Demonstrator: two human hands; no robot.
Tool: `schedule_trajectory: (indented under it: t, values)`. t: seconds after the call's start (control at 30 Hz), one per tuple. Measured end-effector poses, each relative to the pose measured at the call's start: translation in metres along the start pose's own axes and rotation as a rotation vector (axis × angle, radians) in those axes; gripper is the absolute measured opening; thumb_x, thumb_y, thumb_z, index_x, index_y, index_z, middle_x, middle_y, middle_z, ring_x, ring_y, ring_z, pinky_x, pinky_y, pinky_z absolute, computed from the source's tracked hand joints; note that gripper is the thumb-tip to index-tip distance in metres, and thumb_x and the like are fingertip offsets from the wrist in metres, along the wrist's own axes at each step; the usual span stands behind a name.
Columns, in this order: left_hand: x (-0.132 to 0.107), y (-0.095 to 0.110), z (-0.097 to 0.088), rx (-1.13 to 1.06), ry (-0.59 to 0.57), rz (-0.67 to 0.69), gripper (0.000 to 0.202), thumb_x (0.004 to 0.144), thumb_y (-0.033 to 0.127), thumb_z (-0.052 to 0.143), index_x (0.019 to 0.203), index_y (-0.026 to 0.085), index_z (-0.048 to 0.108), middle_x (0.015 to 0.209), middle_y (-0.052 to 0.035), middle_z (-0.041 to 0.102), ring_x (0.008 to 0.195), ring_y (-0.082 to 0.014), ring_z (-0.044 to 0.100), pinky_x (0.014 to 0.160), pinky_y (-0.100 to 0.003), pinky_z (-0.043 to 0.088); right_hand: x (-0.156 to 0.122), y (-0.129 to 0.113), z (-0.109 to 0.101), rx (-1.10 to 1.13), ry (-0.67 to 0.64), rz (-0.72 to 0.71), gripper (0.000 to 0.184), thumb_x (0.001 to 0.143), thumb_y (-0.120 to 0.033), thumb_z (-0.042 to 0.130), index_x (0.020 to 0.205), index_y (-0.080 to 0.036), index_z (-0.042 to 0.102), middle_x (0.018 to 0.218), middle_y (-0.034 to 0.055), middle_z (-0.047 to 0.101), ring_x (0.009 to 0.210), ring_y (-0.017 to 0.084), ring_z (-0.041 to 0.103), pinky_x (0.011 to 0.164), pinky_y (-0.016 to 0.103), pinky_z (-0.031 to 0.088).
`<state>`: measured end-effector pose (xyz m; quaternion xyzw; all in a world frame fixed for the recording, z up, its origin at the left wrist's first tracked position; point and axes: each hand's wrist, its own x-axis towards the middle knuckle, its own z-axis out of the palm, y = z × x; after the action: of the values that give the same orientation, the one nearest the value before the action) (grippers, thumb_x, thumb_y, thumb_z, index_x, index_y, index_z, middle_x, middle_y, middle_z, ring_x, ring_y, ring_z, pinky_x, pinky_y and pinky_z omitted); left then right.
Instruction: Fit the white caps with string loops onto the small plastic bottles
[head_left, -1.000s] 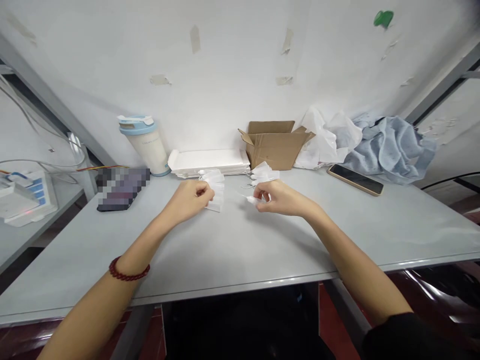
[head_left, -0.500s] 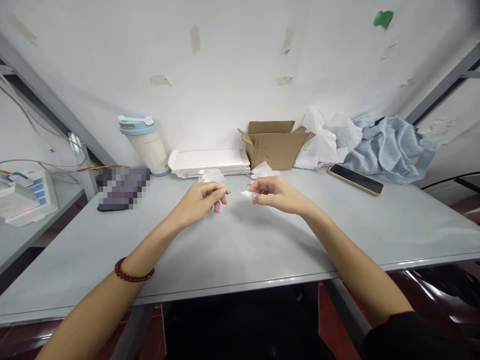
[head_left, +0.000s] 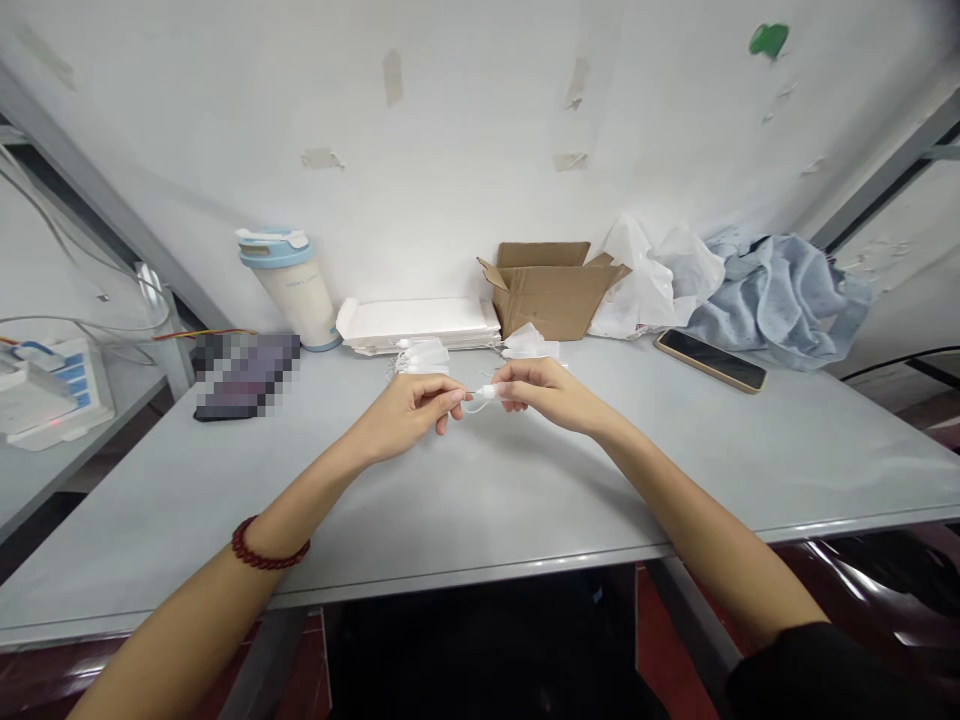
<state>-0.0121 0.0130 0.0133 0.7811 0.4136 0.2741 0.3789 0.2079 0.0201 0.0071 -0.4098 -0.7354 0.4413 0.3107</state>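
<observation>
Above the middle of the grey table (head_left: 480, 500), my left hand (head_left: 409, 410) and my right hand (head_left: 544, 390) meet fingertip to fingertip. Between them is a small white piece with a thin loop of string (head_left: 480, 397); my right hand pinches its white end and my left hand pinches the loop. Just behind my hands lie two small heaps of white tags (head_left: 421, 355), the other heap (head_left: 531, 346) to the right.
Along the wall stand a blue-lidded cup (head_left: 289, 285), a flat white stack of sheets (head_left: 416, 322), an open cardboard box (head_left: 551, 285), white plastic bags (head_left: 645, 270) and a blue cloth (head_left: 780, 290). A phone (head_left: 710, 359) lies at the right, a dark blurred object (head_left: 240, 375) at the left.
My left hand has put down the bunch of white tags it held and come toward my right hand. Both hands have closed in on the small stringed piece.
</observation>
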Motion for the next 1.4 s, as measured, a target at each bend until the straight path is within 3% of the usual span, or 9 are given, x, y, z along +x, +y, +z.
schedule_trajectory:
  t: [0.67,0.93,1.13,1.4]
  values:
    - [-0.0003,0.0013,0.0016,-0.002,0.009,0.045,0.024,0.089,0.028,0.051,0.078,0.014,0.066,0.057,0.0018,0.057,0.051,-0.0084,0.051,0.047,-0.018,0.039,0.0004,-0.0005,0.0009,-0.005,0.01,0.022,0.018,0.084,-0.03,0.053,0.078,-0.016,0.063,0.066,-0.0009,0.054,0.064,0.011,0.05,0.062,0.026,0.039]
    - [-0.001,-0.0039,0.0026,0.02,0.015,0.019,0.026,0.09,0.03,0.05,0.079,0.014,0.067,0.057,0.0015,0.058,0.052,-0.0091,0.052,0.049,-0.019,0.039,-0.0006,0.0,0.0009,-0.047,0.004,0.001,0.019,0.085,-0.031,0.053,0.082,-0.016,0.064,0.069,-0.0003,0.056,0.065,0.011,0.049,0.06,0.025,0.037]
    - [-0.0007,-0.006,0.0048,0.019,0.001,0.022,0.025,0.088,0.031,0.05,0.079,0.014,0.067,0.071,-0.0017,0.065,0.056,-0.0093,0.055,0.054,-0.02,0.043,-0.0007,-0.0024,0.0045,-0.133,-0.004,-0.003,0.019,0.085,-0.031,0.053,0.082,-0.015,0.064,0.069,0.0,0.057,0.064,0.011,0.048,0.057,0.024,0.034]
    - [-0.0024,-0.0039,0.0064,0.066,-0.014,-0.015,0.025,0.087,0.03,0.05,0.075,0.014,0.066,0.065,-0.0005,0.063,0.053,-0.0092,0.055,0.051,-0.019,0.042,0.0003,0.0029,0.0093,-0.139,-0.02,-0.029,0.017,0.084,-0.028,0.052,0.083,-0.015,0.063,0.067,-0.0009,0.056,0.061,0.01,0.045,0.055,0.023,0.033]
